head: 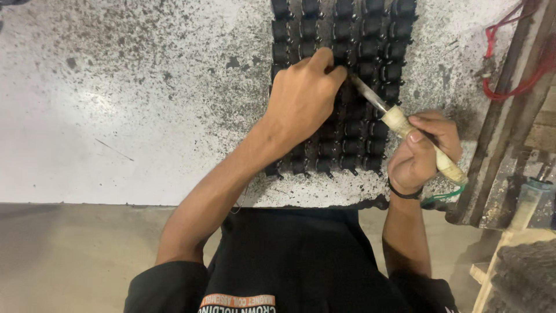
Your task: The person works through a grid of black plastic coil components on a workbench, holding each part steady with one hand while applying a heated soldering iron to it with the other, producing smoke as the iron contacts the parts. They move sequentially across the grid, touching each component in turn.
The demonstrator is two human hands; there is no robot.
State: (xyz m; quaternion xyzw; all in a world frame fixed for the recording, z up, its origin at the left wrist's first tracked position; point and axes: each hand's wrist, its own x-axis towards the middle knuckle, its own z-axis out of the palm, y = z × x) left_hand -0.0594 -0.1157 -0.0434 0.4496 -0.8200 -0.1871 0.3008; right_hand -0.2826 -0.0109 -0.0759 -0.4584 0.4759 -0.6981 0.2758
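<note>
Left hand (301, 98) is pinching one black part (337, 72) mid-grid; right hand (420, 148) – fingers wrapped around a knife (399, 122) – is trimming it. Progress across rows is unclear.

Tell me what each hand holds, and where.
Right hand holds a knife by its pale handle. Left hand pinches one black part in the grid.

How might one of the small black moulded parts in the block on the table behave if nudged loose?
The black parts look rigid and light. Their rounded bodies suggest one could roll or tip once free. Packed in tight rows, they probably brace each other, so the left hand steadies them.
</note>
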